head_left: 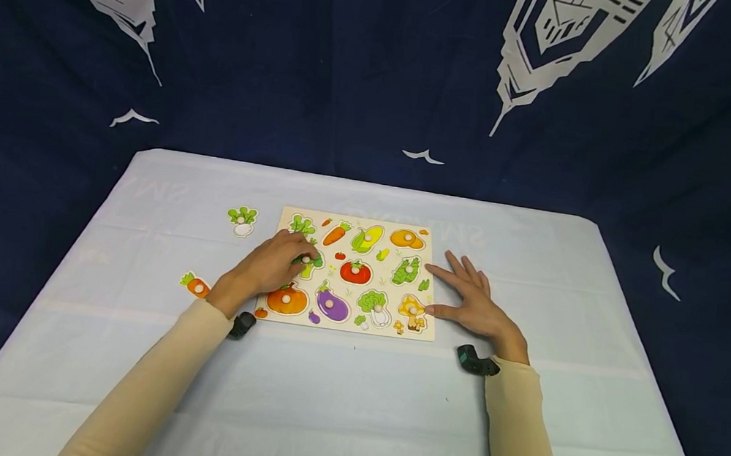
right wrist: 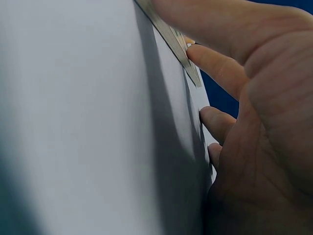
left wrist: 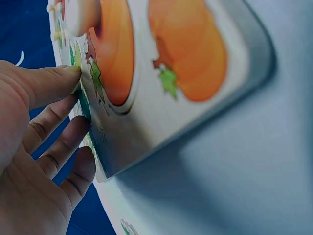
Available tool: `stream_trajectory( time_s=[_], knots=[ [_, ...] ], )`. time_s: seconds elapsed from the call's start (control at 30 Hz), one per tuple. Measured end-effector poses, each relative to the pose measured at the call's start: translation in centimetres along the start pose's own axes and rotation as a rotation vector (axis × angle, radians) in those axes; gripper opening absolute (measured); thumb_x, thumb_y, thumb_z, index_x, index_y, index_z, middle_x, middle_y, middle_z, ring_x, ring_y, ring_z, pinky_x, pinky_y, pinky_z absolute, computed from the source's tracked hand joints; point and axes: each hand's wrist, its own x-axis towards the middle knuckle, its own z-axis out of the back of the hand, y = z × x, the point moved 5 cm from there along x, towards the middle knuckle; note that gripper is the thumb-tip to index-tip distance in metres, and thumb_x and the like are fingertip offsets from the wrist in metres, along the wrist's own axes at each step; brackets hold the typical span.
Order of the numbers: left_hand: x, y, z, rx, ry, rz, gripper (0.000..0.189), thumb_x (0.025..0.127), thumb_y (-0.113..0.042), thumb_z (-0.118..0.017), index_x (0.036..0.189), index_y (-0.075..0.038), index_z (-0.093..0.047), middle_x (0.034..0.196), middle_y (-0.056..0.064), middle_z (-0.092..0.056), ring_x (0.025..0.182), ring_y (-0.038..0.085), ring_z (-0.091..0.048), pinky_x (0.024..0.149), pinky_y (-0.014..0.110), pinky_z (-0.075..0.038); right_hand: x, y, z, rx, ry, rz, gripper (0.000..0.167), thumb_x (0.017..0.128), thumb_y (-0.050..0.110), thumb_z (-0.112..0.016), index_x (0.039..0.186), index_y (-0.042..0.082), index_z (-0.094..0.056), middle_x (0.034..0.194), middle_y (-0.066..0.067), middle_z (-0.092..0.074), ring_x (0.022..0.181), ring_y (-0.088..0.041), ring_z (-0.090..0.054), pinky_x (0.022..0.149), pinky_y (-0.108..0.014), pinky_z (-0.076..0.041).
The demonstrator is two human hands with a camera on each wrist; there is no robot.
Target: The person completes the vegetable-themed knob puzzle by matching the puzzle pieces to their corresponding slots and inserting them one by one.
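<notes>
A wooden knob puzzle board (head_left: 345, 327) with vegetable pictures lies on the table. My left hand (head_left: 276, 260) reaches over its left side, thumb and fingertips pinching the broccoli piece (head_left: 309, 267) at its knob; the index fingertip is hidden behind the thumb in the left wrist view. Just below that hand is the pumpkin piece (head_left: 287, 300), seated in the board. My right hand (head_left: 473, 303) is spread at the board's right edge, with thumb and index fingertips right at the rim beside the mushroom piece (head_left: 412, 307).
Off the board to the left lie a loose radish-like piece (head_left: 243, 223) with green leaves and a loose carrot piece (head_left: 195, 285). A white cloth covers the table (head_left: 348, 410). Behind it hangs a dark blue curtain (head_left: 326, 92) with white prints.
</notes>
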Motion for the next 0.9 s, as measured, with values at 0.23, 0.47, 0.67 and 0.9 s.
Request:
stream_trajectory(
  time_s=[0.23, 0.47, 0.67, 0.9],
  knots=[
    [-0.6, 0.4, 0.4, -0.014, -0.015, 0.007, 0.035, 0.098, -0.014, -0.064, 0.133, -0.013, -0.064, 0.131, 0.008, -0.063, 0.115, 0.026, -0.05, 0.107, 0.044, -0.042, 0.1, 0.1, -0.1, 0.011, 0.001, -0.008, 0.084, 0.081, 0.044, -0.08, 0.153, 0.023, -0.043, 0.17, -0.011, -0.006, 0.155, -0.037, 0.01, 0.118, -0.065, 0.011],
    [-1.7, 1.1, 1.2, -0.031, -0.039, 0.019, 0.03, 0.098, -0.012, -0.063, 0.128, -0.011, -0.067, 0.128, 0.008, -0.065, 0.112, 0.026, -0.05, 0.104, 0.044, -0.044, -0.1, 0.0, -0.1, 0.003, 0.008, -0.009, 0.083, 0.083, 0.042, -0.08, 0.154, 0.022, -0.042, 0.17, -0.01, -0.005, 0.155, -0.037, 0.011, 0.118, -0.066, 0.012],
    [-2.4, 1.4, 1.8, -0.029, -0.063, -0.002, 0.028, 0.098, -0.011, -0.063, 0.125, -0.009, -0.067, 0.124, 0.008, -0.066, 0.11, 0.026, -0.05, 0.103, 0.045, -0.043, 0.0, 0.0, -0.1, 0.003, 0.007, -0.008, 0.083, 0.083, 0.044, -0.079, 0.154, 0.022, -0.042, 0.17, -0.011, -0.005, 0.155, -0.038, 0.011, 0.118, -0.066, 0.012],
    [-2.9, 1.5, 2.2, -0.026, -0.076, 0.016, 0.027, 0.097, -0.012, -0.064, 0.124, -0.008, -0.067, 0.122, 0.008, -0.067, 0.109, 0.025, -0.051, 0.104, 0.045, -0.044, 0.0, 0.1, 0.0, -0.006, 0.003, -0.011, 0.084, 0.082, 0.044, -0.08, 0.153, 0.023, -0.042, 0.17, -0.01, -0.005, 0.155, -0.037, 0.011, 0.118, -0.065, 0.011]
  ],
)
